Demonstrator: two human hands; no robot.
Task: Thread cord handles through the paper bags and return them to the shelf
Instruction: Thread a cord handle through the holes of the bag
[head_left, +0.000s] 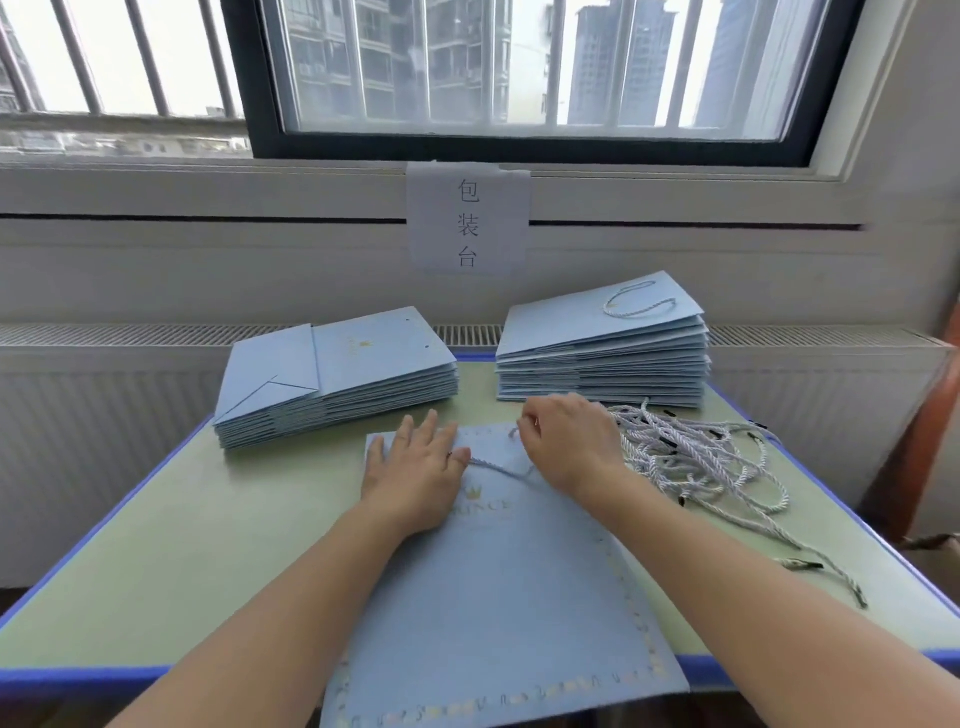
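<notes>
Fingers of left hand (415, 470) flat on bag (498, 582); right hand (566, 441) pinches cord (501, 470).

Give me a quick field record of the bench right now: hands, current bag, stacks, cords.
left hand: flat, fingers straight, pressing on the current bag
right hand: pinching a cord at the bag's top edge
current bag: flat on the table, overhanging the near edge
cord being threaded: lying across the bag's top
left stack: top bag shows no handle
right stack: top bag has a cord handle
loose cords: tangled, right of the bag
</notes>
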